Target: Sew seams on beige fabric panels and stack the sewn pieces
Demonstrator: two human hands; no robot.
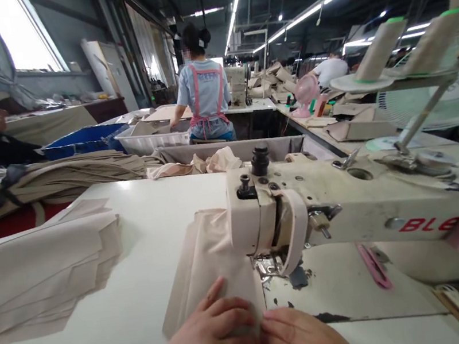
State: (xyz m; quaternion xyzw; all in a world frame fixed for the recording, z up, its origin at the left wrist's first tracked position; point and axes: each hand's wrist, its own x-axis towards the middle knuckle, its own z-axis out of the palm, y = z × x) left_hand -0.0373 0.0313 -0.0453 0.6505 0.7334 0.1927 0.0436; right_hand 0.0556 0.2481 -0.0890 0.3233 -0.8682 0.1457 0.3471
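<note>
A beige fabric piece [220, 255] lies on the white table, its right edge running under the presser foot [268, 266] of the sewing machine [347, 200]. Flat on the fabric in front of the foot rests my left hand [221, 324], thumb stretched out and fingers lying on the cloth. Beside it, my right hand [301, 332] has its fingers pressed together at the fabric's right edge, fingertips close to the left hand's. The cloth under the right fingertips is mostly hidden.
A stack of beige fabric panels [54, 275] lies at left on the table [145, 301]. Pink thread snips [374, 268] rest on the machine bed. Thread cones [382, 49] stand at upper right. Ahead, a person [203, 92] sits near a white crate [155, 140] and blue crate [81, 143].
</note>
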